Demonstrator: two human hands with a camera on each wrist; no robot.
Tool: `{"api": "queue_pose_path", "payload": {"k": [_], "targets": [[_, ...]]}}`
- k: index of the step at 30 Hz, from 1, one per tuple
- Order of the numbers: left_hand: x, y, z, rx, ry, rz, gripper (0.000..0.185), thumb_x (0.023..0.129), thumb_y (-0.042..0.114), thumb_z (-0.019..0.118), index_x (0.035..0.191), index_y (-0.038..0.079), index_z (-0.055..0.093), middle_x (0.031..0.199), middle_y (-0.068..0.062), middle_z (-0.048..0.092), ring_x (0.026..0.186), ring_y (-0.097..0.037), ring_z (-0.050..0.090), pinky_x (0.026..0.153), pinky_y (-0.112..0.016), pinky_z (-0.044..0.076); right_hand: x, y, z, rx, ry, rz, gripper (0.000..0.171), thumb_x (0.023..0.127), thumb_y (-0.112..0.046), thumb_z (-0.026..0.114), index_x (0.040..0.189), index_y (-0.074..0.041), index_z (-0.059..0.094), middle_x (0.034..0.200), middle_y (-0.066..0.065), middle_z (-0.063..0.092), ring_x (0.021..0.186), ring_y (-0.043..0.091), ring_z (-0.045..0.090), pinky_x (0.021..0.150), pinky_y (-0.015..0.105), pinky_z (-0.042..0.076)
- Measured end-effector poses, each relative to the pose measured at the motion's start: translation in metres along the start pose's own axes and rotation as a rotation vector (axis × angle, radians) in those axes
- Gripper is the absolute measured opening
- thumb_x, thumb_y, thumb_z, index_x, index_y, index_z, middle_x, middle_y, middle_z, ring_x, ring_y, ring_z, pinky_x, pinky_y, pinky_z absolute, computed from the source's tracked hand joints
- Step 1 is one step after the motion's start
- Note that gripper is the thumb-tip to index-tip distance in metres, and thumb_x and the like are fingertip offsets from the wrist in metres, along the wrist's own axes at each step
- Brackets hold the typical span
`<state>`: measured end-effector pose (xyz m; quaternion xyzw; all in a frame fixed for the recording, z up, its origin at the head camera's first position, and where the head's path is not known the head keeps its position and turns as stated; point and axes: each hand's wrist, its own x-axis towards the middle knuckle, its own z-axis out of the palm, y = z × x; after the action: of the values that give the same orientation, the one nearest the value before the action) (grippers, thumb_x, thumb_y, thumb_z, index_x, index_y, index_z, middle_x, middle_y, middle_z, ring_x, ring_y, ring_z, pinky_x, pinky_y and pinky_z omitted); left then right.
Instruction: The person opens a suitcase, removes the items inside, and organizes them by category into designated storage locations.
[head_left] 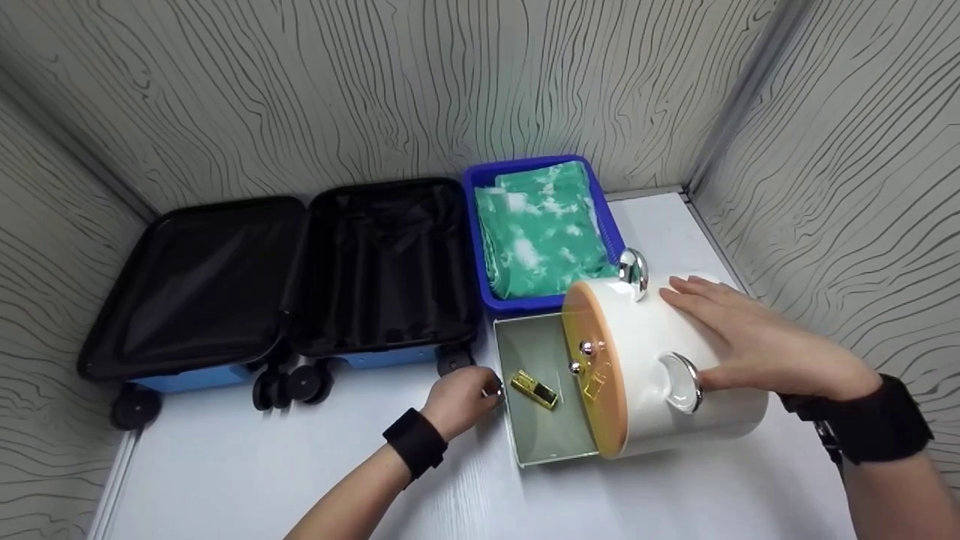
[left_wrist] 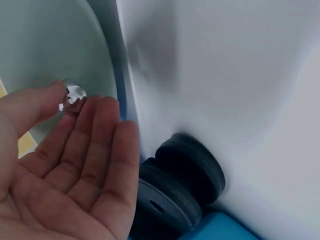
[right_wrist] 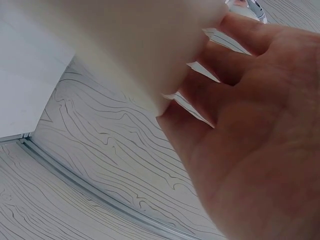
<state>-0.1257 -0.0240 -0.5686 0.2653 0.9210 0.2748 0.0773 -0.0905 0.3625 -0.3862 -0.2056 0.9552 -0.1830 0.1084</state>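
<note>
A white, round-bodied storage box (head_left: 651,330) with an orange-edged front (head_left: 613,390) stands on the right of the table. Its pale green drawer (head_left: 544,439) is pulled out toward the left. Inside the drawer lies a small gold item (head_left: 534,390) with a dark patch. My left hand (head_left: 461,401) pinches the shiny drawer knob (left_wrist: 76,93) between thumb and fingers. My right hand (head_left: 757,341) rests spread over the box's curved top, its thumb beside a silver-rimmed handle (head_left: 684,382). In the right wrist view the fingertips (right_wrist: 175,112) press against the white shell.
An open suitcase (head_left: 382,262) with black lining and wheels lies at the left. Behind the drawer is a blue basket (head_left: 525,304) holding folded green-and-white cloth (head_left: 536,232). Wood-patterned panels (head_left: 375,90) enclose the white table (head_left: 300,465).
</note>
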Motion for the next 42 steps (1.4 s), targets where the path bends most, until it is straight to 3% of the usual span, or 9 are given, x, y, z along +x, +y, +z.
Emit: {"api": "queue_pose_path", "payload": {"k": [11, 29, 42], "targets": [[0.014, 0.014, 0.009, -0.024, -0.008, 0.048, 0.005, 0.089, 0.018, 0.076, 0.089, 0.013, 0.077, 0.082, 0.006, 0.07, 0.076, -0.008, 0.064, 0.07, -0.026, 0.052, 0.001, 0.001, 0.001, -0.004, -0.003, -0.008, 0.107, 0.068, -0.026, 0.086, 0.161, -0.014, 0.035, 0.165, 0.016, 0.03, 0.151, 0.042, 0.021, 0.115, 0.068, 0.022], [0.049, 0.048, 0.029, 0.073, -0.044, 0.051, 0.009, 0.089, 0.022, 0.077, 0.084, 0.016, 0.073, 0.076, 0.009, 0.065, 0.069, -0.007, 0.059, 0.061, -0.025, 0.047, 0.0, 0.0, 0.001, 0.004, 0.001, 0.003, 0.105, 0.069, -0.028, 0.086, 0.16, -0.013, 0.036, 0.165, 0.016, 0.03, 0.151, 0.043, 0.021, 0.115, 0.068, 0.022], [0.062, 0.064, 0.043, 0.071, -0.012, 0.09, 0.008, 0.088, 0.018, 0.076, 0.083, 0.015, 0.072, 0.075, 0.006, 0.063, 0.069, -0.01, 0.058, 0.06, -0.026, 0.046, 0.0, 0.0, 0.0, 0.002, -0.001, 0.01, 0.107, 0.069, -0.028, 0.087, 0.16, -0.012, 0.035, 0.166, 0.015, 0.028, 0.151, 0.043, 0.02, 0.115, 0.068, 0.02]]}}
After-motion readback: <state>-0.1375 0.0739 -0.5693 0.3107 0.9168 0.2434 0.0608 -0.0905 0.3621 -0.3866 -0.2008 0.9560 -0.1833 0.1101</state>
